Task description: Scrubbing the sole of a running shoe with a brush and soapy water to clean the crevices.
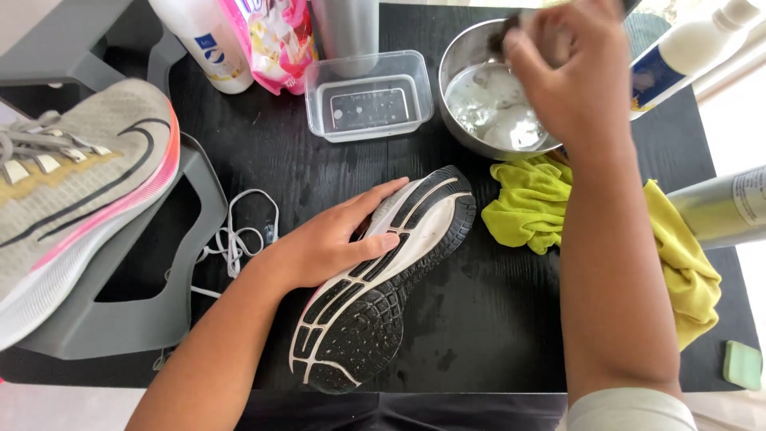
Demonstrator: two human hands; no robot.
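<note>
The black wood-grain worktop (pixel 335 160) carries everything before me. At its left edge a grey plastic stool (pixel 120 319) bears a beige knit running shoe with a pink sole stripe (pixel 72 199). In the middle lies a second running shoe turned sole-up, its tread black and white (pixel 383 295), toe pointing up and to the right. My left hand (pixel 331 239) rests on this shoe's side, fingers stretched along the sole's edge and pressed against it. A crumpled yellow-green cloth (pixel 527 211) lies just right of the toe. Above it stands a round steel bowl with foamy white water (pixel 495 104), and my right hand (pixel 570 72) is over it, fingers closed on something dark that I cannot make out. Beside the bowl sits a clear rectangular plastic tub (pixel 369 100). Loose white shoelaces (pixel 239 235) lie near my left wrist.
</note>
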